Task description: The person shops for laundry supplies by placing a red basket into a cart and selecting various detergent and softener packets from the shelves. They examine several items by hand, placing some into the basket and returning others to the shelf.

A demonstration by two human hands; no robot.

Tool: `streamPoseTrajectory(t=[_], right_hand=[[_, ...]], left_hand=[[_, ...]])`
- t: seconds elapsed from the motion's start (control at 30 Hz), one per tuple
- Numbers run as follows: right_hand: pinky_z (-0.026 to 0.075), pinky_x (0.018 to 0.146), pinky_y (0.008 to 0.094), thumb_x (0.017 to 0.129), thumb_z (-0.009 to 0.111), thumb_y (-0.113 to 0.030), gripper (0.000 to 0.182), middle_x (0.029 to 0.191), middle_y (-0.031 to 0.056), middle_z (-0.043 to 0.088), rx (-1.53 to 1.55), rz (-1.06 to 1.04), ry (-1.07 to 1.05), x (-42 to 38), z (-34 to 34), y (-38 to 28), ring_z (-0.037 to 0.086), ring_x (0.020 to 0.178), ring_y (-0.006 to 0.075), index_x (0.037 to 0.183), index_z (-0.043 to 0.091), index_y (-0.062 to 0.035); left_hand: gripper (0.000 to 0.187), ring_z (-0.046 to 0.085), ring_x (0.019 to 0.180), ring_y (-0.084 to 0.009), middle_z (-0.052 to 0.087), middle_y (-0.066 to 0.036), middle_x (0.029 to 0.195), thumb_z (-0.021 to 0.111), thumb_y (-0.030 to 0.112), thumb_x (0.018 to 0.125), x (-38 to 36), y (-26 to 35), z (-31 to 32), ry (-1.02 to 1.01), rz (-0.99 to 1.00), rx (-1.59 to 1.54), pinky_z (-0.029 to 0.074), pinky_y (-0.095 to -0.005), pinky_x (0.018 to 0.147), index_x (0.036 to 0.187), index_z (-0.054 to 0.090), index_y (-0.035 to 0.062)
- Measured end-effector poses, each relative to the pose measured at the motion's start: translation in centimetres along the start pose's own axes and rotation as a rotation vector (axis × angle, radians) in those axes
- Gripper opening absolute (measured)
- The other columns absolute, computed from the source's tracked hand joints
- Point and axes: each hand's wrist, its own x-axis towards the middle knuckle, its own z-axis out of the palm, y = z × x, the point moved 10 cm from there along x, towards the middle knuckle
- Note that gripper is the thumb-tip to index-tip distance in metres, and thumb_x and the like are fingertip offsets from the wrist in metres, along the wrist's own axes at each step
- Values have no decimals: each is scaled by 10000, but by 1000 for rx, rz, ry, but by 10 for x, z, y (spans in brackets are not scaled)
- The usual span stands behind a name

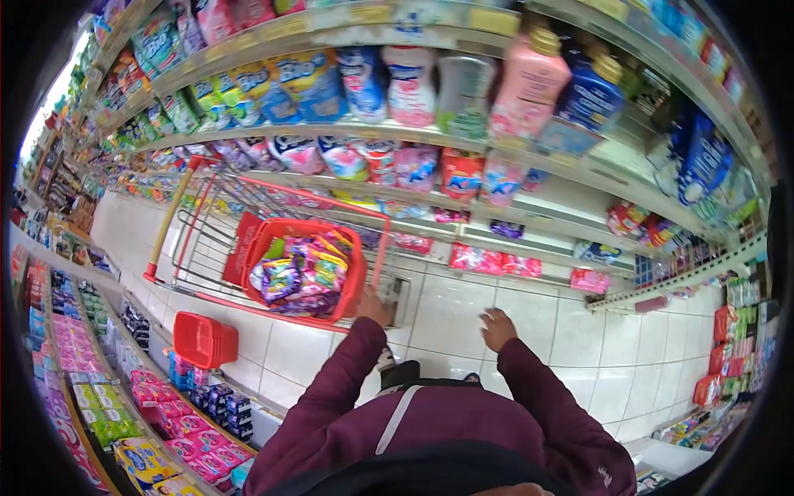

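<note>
My left hand (374,307) is at the front corner of a metal shopping cart (192,236) with red edging, its fingers closed round the rim. Inside the cart sits a red basket (356,277), filled with colourful pouches (318,264) in purple, pink and yellow. Out over the tiled floor, my right hand (498,329) holds nothing and its fingers are apart. It is nearest to the lower shelf, where pink packs (476,258) lie, but does not touch them.
Shelves (389,132) of detergent pouches and bottles curve across the front. A red bin (204,340) stands on the floor (442,310) left of me. Behind it runs another shelf with pink packs (186,426). More goods (721,360) stand at the right.
</note>
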Motion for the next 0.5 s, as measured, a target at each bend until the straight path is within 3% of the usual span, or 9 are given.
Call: streamPoseTrajectory(t=[0.07, 0.1, 0.17, 0.27, 0.3, 0.33, 0.37, 0.5], right_hand=[[370, 898, 372, 691, 604, -184, 361, 1083, 138, 521, 10, 304, -58, -89, 29, 115, 448, 1060, 304, 1032, 549, -79], [380, 886, 379, 691, 609, -208, 354, 1074, 144, 534, 52, 383, 6, -143, 44, 172, 451, 1059, 302, 1019, 560, -86], [390, 877, 386, 671, 632, -258, 374, 1066, 153, 550, 104, 731, -88, -264, 61, 261, 476, 1046, 307, 993, 579, -74], [487, 687, 382, 618, 637, -309, 259, 753, 149, 623, 5, 1248, -165, -455, 91, 367, 600, 759, 311, 696, 642, -62], [490, 681, 374, 617, 635, -360, 295, 763, 140, 628, -34, 1220, -268, -503, 122, 400, 606, 744, 298, 705, 647, -78], [490, 679, 368, 621, 630, -390, 312, 771, 130, 632, -57, 1178, -320, -525, 112, 393, 611, 741, 283, 704, 647, -90], [489, 679, 368, 621, 624, -392, 306, 765, 116, 636, 10, 1321, -166, -554, 92, 384, 614, 744, 270, 692, 646, -94], [484, 701, 371, 605, 633, -376, 301, 771, 110, 639, 27, 1382, -278, -592, 120, 396, 609, 781, 262, 689, 647, -88]], left_hand=[[417, 574, 785, -387, 580, -223, 855, 519, 289, 793, -2, -3, -4, -75, -216, 73, 445, -467, 710, 1066, 361, 16], [375, 581, 744, -383, 586, -211, 799, 515, 296, 796, -1, -7, -4, -17, -241, 104, 451, -474, 675, 1027, 369, 38], [319, 588, 716, -374, 592, -197, 755, 500, 313, 809, 1, -13, -3, 52, -276, 137, 457, -485, 632, 978, 382, 70], [288, 588, 740, -372, 593, -197, 777, 458, 330, 839, 6, -26, 6, 92, -285, 166, 458, -486, 626, 959, 404, 74], [280, 588, 766, -369, 597, -192, 797, 440, 337, 850, -1, -19, -3, 94, -317, 145, 458, -486, 633, 940, 422, 73], [280, 588, 766, -369, 597, -192, 797, 440, 337, 850, -3, -16, -3, 97, -322, 145, 458, -486, 633, 940, 422, 73], [276, 588, 775, -366, 598, -189, 805, 438, 336, 851, -4, -16, -3, 102, -331, 136, 458, -486, 638, 940, 426, 76], [244, 587, 795, -361, 597, -191, 831, 429, 317, 854, -13, -27, -1, 81, -363, 147, 456, -486, 651, 948, 432, 92]])
